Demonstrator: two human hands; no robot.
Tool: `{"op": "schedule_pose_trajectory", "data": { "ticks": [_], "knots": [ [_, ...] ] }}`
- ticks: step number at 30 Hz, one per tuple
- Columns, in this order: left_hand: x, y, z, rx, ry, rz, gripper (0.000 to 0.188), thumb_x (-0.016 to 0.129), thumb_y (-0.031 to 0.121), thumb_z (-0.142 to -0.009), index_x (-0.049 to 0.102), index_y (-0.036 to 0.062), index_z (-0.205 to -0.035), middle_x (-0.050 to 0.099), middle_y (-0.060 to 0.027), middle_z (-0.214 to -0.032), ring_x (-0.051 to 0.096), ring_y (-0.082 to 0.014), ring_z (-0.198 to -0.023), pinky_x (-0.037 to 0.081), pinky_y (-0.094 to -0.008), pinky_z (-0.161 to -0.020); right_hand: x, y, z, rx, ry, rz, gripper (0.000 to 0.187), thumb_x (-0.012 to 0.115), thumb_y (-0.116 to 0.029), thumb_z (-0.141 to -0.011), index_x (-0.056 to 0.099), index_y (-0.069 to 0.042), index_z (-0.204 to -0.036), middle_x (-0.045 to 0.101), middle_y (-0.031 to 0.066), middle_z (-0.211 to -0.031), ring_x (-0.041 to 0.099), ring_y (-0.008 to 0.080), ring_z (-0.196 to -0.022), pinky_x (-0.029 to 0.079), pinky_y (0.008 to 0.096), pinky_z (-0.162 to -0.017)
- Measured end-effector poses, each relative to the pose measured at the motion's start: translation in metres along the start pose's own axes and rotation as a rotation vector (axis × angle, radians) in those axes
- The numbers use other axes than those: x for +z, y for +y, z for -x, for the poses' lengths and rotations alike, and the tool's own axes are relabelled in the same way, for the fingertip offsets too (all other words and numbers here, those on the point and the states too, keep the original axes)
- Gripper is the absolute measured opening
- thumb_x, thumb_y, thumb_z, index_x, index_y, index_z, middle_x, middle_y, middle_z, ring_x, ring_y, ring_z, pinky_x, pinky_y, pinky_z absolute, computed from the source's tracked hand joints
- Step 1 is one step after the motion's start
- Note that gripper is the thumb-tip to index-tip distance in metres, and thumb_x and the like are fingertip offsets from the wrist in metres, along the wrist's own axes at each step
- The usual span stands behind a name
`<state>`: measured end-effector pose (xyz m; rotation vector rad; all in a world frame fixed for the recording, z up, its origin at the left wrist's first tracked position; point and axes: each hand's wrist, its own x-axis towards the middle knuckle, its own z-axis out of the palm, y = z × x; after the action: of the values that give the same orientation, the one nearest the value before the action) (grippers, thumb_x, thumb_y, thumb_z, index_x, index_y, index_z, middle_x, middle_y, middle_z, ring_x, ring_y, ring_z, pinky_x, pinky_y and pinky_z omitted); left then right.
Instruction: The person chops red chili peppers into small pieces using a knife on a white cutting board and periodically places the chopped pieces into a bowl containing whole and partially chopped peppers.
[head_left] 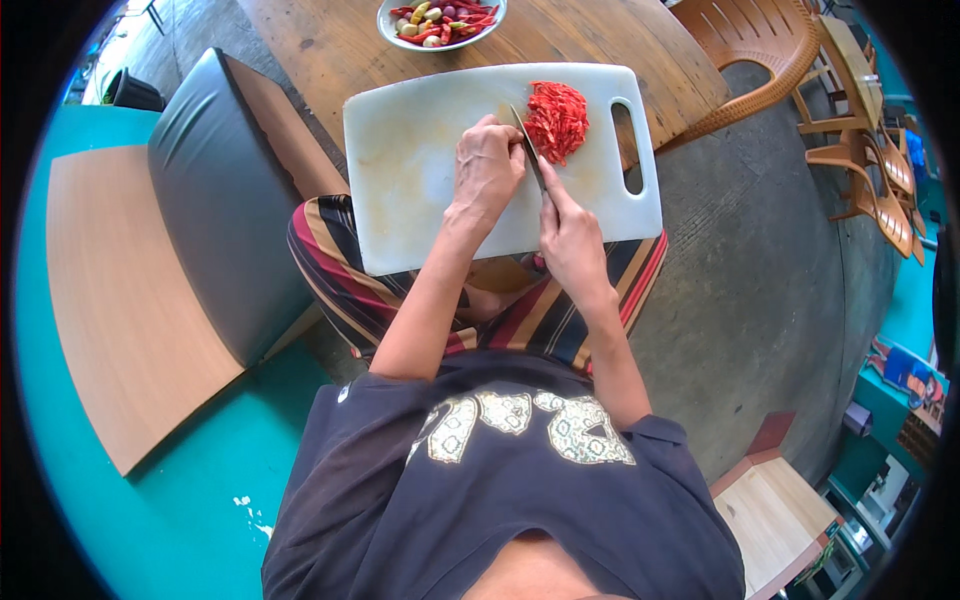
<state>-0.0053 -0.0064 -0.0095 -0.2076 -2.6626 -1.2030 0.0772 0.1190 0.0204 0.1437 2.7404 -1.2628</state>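
Observation:
A white cutting board [410,170] with a handle slot lies across my lap and the near end of the wooden table. My right hand [577,245] is closed round the handle of a knife [530,143], its blade pointing away from me. Left of the blade, my left hand [488,168] rests over the board with curled fingers pressed together near the edge. What those fingertips hold is too small and hidden to name. Just right of the knife sits a pile of sliced red chili [558,122].
Beyond the board, a bowl [392,30] holds red chilies and shallots or garlic on the wooden table [310,60]. A brown woven chair [790,45] stands at the far right. To my left is a grey padded seat [225,200] beside a wooden panel [130,290].

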Motion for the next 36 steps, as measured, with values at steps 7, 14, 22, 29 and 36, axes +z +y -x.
{"op": "schedule_pose_trajectory", "data": {
  "ticks": [7,14,22,29,36],
  "knots": [
    [0.008,-0.006,0.007,-0.031,0.075,0.098,0.011,0.072,0.005,-0.079,0.075,-0.0017,-0.088,0.068,-0.0146,-0.08,0.069,-0.0261,-0.067,0.054,-0.0347,-0.066,-0.002,0.0,0.01,0.025,-0.012,0.013,0.049,0.05,-0.009,-0.098,0.046,-0.013,-0.147,0.063,0.0307,-0.08,0.065,0.0461,-0.077,0.05,0.053,-0.07],
    [0.002,-0.007,0.008,-0.034,0.024,0.042,0.012,0.073,0.006,-0.084,0.076,-0.0017,-0.093,0.069,-0.0146,-0.08,0.07,-0.0232,-0.066,0.054,-0.0333,-0.063,-0.004,0.008,0.029,0.02,-0.001,-0.016,0.049,0.05,-0.009,-0.098,0.046,-0.014,-0.147,0.064,0.0301,-0.082,0.065,0.046,-0.078,0.051,0.0525,-0.07],
    [0.003,-0.011,0.011,-0.053,-0.038,0.098,0.016,0.073,0.006,-0.084,0.075,-0.0012,-0.099,0.069,-0.0157,-0.082,0.07,-0.0246,-0.067,0.053,-0.0334,-0.065,-0.01,0.011,0.011,-0.022,0.048,-0.042,0.047,0.05,-0.013,-0.099,0.048,-0.017,-0.146,0.062,0.0289,-0.075,0.066,0.0427,-0.069,0.052,0.0492,-0.066],
    [0.002,-0.01,0.008,-0.061,-0.055,0.074,0.016,0.071,0.004,-0.085,0.075,-0.0011,-0.1,0.069,-0.0157,-0.084,0.07,-0.0248,-0.07,0.054,-0.0333,-0.067,-0.005,0.007,0.021,-0.021,0.024,0.018,0.048,0.051,-0.012,-0.099,0.047,-0.017,-0.147,0.061,0.0266,-0.069,0.066,0.0407,-0.064,0.052,0.0493,-0.064],
    [-0.002,-0.007,0.006,-0.047,-0.067,0.07,0.016,0.07,0.002,-0.083,0.075,-0.0023,-0.098,0.069,-0.017,-0.086,0.07,-0.0284,-0.072,0.055,-0.0347,-0.068,-0.001,0.003,0.02,-0.041,0.016,0.081,0.053,0.052,-0.01,-0.097,0.043,-0.016,-0.149,0.062,0.0266,-0.067,0.066,0.0417,-0.064,0.053,0.0505,-0.064]
  ]
}}
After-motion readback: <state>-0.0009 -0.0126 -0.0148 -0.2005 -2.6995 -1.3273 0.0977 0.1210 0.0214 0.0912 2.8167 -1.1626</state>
